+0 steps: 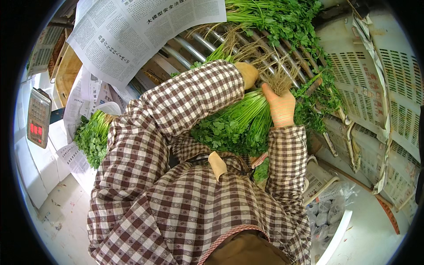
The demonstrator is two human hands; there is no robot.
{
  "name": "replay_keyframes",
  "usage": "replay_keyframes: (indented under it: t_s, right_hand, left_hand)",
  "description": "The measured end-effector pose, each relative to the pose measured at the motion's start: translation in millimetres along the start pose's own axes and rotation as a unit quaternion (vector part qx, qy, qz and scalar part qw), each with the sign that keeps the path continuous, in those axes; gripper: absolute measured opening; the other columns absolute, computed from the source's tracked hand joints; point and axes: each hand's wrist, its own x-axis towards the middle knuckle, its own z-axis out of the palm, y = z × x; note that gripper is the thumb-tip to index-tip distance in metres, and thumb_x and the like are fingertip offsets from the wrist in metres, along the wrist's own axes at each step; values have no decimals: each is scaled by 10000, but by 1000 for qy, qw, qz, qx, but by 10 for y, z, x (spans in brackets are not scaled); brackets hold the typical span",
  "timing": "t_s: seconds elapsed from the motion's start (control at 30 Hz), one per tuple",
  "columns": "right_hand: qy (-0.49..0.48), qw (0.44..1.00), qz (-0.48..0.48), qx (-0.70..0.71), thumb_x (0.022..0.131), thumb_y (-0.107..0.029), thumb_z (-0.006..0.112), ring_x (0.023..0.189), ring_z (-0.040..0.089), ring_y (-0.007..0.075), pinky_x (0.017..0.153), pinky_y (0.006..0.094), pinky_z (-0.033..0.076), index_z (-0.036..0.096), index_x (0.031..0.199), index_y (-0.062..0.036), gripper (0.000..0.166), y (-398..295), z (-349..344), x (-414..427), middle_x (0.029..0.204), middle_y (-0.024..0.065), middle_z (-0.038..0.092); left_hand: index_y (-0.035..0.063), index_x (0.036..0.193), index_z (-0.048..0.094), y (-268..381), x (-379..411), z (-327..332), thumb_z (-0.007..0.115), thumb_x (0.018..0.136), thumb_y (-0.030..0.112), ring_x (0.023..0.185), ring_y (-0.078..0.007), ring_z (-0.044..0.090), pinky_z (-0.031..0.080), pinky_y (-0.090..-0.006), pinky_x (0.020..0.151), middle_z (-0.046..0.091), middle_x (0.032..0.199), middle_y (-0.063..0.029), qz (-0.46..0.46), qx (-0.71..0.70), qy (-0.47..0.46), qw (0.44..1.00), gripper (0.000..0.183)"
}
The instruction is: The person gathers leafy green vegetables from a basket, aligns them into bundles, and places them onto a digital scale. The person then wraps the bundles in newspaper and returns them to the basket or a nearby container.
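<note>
A thick bunch of leafy green herbs [246,116], stems and pale roots upward, lies before my torso. My gloved right hand [281,104] grips it just below the root ends, the thumb across the stems. My left hand [249,75], in a tan glove, reaches across from the left beside the roots [281,78]; its fingers are mostly hidden, so its hold cannot be told. More herbs [278,20] with long roots lie on a rack of metal bars [195,46] beyond my hands. A smaller bunch [94,139] rests on newspaper at the left.
Printed newspaper sheets [132,36] cover the upper left of the rack. A scale with a lit red display [39,117] stands at the far left. Perforated plastic crates [361,76] line the right side. Below them are a basket [318,180] and a clear bag of wrapped items [326,212].
</note>
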Motion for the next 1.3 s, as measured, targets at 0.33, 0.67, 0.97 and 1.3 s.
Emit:
replay_keyframes:
  t_s: [0.33, 0.67, 0.97, 1.3]
  right_hand:
    - [448, 887, -102, 52, 942, -325, 577, 906, 612, 204, 814, 346, 519, 604, 1121, -12, 362, 127, -1488, -1742, 1059, 123, 635]
    - [601, 756, -25, -259, 886, -366, 696, 906, 635, 232, 776, 350, 506, 624, 1110, 117, 538, 208, -2545, -1570, 1102, 187, 673]
    - [281, 858, -428, 44, 923, -178, 606, 1029, 634, 291, 856, 372, 562, 627, 1079, 33, 263, -181, -1158, -625, 1115, 168, 658]
    - [-72, 851, -451, -257, 698, -94, 720, 936, 635, 344, 770, 425, 509, 638, 997, -82, 310, -196, -52, -158, 1037, 120, 661]
  left_hand:
    - [147, 1010, 707, -302, -111, 158, 663, 855, 238, 885, -246, 670, 535, -389, 764, 689, 957, -61, 16, 37, 74, 996, 185]
    - [108, 1167, 666, -181, -54, 152, 592, 910, 165, 873, -227, 673, 541, -365, 794, 689, 1011, -97, 15, 25, 78, 996, 273]
    - [75, 1345, 524, 791, -929, -32, 567, 914, 489, 1134, -291, 593, 454, -368, 1013, 615, 1245, -151, 190, -521, -6, 832, 599]
    - [42, 1022, 619, 174, -650, 961, 580, 916, 157, 846, -172, 603, 503, -314, 724, 638, 981, -79, 47, -402, 59, 913, 160]
